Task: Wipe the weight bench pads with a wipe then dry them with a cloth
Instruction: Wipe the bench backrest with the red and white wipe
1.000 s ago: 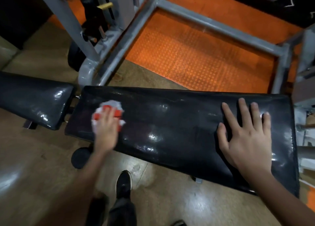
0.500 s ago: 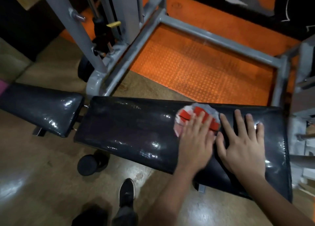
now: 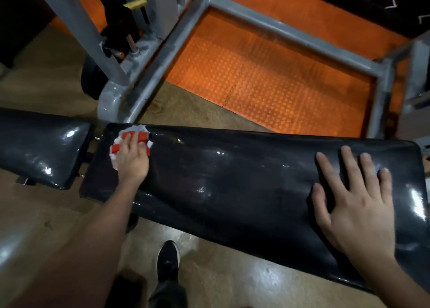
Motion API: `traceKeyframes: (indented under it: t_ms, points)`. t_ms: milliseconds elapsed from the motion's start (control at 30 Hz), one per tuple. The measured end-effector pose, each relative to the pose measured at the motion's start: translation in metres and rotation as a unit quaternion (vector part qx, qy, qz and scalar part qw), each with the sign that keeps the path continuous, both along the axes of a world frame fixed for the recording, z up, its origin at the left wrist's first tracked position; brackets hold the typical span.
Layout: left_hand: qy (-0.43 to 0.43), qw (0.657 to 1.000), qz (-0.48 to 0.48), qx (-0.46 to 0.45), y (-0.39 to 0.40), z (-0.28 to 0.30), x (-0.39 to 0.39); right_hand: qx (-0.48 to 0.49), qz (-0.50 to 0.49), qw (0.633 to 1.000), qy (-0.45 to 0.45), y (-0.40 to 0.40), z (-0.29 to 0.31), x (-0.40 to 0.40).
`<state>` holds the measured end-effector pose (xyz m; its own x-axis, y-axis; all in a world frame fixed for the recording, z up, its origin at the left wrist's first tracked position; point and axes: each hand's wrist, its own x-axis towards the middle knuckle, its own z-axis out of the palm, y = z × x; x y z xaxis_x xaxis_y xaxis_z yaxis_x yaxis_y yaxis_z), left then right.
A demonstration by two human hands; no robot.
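Observation:
The long black bench pad (image 3: 244,179) runs across the view, glossy and streaked with wet shine. My left hand (image 3: 133,159) presses a red and white cloth (image 3: 130,136) flat onto the pad's far left corner, fingers laid over it. Flat on the pad's right end lies my right hand (image 3: 353,191), fingers spread and holding nothing. A second, shorter black pad (image 3: 41,145) sits to the left across a narrow gap.
A grey steel machine frame (image 3: 162,51) stands behind the bench on an orange studded mat (image 3: 267,79). A dark weight plate (image 3: 90,79) leans by the frame's foot. My black shoe (image 3: 168,259) is on the wooden floor below the pad.
My left hand has swept the cloth from the middle right of the pad back to its far left corner. The right hand has stayed flat on the right end.

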<state>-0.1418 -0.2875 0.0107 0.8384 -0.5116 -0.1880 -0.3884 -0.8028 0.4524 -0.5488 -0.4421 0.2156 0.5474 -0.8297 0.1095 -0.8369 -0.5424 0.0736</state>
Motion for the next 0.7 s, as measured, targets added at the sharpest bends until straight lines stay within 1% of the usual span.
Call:
traceKeyframes:
  t_ms: [33, 67, 100, 167, 200, 267, 333, 400, 467, 567, 633, 700]
  points:
    - [0.005, 1.0, 0.026, 0.003, -0.01, 0.008, -0.006, -0.001, -0.001, 1.0, -0.002, 0.0, 0.002, 0.001]
    - [0.003, 1.0, 0.03, -0.008, -0.022, 0.019, -0.015, -0.004, -0.001, 1.0, 0.0, 0.002, 0.004, 0.003]
    - [-0.021, 0.999, -0.016, -0.024, -0.033, 0.03, -0.028, -0.007, -0.002, 1.0, 0.0, 0.002, 0.006, 0.005]
    - [-0.075, 0.983, -0.159, -0.047, -0.055, 0.05, -0.078, -0.012, -0.008, 1.0, -0.003, 0.004, 0.009, 0.007]
    - [-0.073, 0.97, -0.218, -0.082, -0.065, 0.059, -0.108, -0.014, -0.01, 1.0, -0.002, 0.004, 0.01, 0.008]
    - [-0.011, 0.95, -0.277, -0.144, -0.077, 0.089, -0.17, -0.013, -0.013, 1.0, -0.006, 0.006, 0.012, 0.009]
    - [0.047, 0.946, -0.283, -0.153, -0.076, 0.113, -0.207, -0.01, -0.015, 1.0, -0.004, 0.007, 0.013, 0.009]
    - [0.094, 0.947, -0.27, -0.149, -0.07, 0.121, -0.208, -0.008, -0.011, 1.0, 0.0, 0.006, 0.012, 0.006]
    - [0.106, 0.944, -0.281, -0.14, -0.067, 0.125, -0.196, 0.005, -0.028, 1.0, -0.006, 0.005, 0.013, 0.007]
    - [0.115, 0.935, -0.307, -0.134, -0.066, 0.129, -0.187, 0.024, -0.068, 0.994, -0.08, 0.009, 0.013, 0.028]
    - [0.13, 0.936, -0.304, -0.12, -0.063, 0.132, -0.186, 0.044, -0.041, 0.992, -0.111, 0.017, 0.007, 0.056]
    - [0.143, 0.937, -0.297, -0.118, -0.061, 0.132, -0.181, 0.073, 0.005, 0.993, -0.096, 0.026, -0.003, 0.085]
